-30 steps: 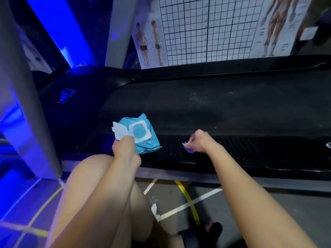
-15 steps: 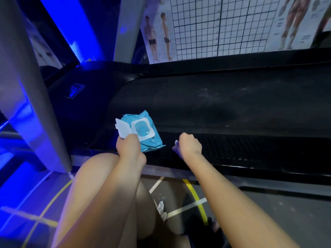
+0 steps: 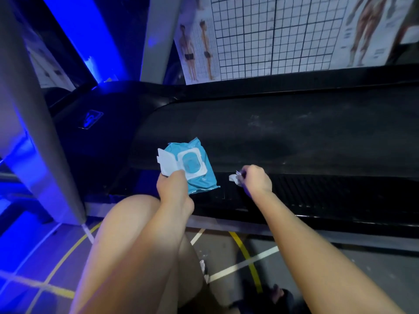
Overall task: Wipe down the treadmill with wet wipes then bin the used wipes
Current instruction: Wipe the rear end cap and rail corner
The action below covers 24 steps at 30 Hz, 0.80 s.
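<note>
Head view centre: your left hand point(image 3: 173, 191) grips the open wipe pack point(image 3: 200, 177), your right hand point(image 3: 257, 181) pinches a balled wipe point(image 3: 234, 179) that may miss rail point(image 3: 328, 191) grime.

Past both hands, a wall chart point(image 3: 272, 35) with a black grid on white fills the far side, and standing body figures point(image 3: 197, 48) are printed along its left edge. Up and to the right of the right hand point(image 3: 257, 181) hangs a muscle poster point(image 3: 371, 26). Up and to the left of the left hand point(image 3: 172, 189), a bright blue light strip point(image 3: 90, 39) slants across, tinting that side blue. Below the hands, the grey floor point(image 3: 390, 264) is marked with yellow lines point(image 3: 246, 252) and white lines point(image 3: 240, 265).
</note>
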Motion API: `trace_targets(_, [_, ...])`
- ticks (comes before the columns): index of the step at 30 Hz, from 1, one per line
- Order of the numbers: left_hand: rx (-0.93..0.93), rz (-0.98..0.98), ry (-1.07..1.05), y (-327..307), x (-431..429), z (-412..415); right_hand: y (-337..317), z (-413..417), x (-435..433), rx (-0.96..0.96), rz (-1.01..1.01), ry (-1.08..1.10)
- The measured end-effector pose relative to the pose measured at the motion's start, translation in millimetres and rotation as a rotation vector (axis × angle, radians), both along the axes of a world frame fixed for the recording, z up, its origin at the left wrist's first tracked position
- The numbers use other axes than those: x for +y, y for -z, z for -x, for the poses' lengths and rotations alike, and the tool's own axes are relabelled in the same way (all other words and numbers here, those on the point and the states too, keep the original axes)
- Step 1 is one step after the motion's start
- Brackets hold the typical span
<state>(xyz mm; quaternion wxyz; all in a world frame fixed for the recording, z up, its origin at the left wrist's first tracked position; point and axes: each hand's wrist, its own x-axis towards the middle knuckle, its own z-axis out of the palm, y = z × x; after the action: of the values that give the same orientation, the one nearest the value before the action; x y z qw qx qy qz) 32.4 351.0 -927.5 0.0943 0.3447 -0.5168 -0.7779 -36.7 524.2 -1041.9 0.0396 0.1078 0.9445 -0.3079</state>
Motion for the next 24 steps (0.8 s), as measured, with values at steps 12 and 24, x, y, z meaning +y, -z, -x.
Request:
trace_targets(12, [0.121, -0.091, 0.017, -17.5, 53.2, 6.6, -8.6, -6.8, 17.6, -0.04, -0.091, -0.033])
trace_targets(24, [0.034, -0.387, 0.44, -48.6, 223.2, -37.5, -99.0, -201.4, 246.6, 0.037, -0.042, 0.413])
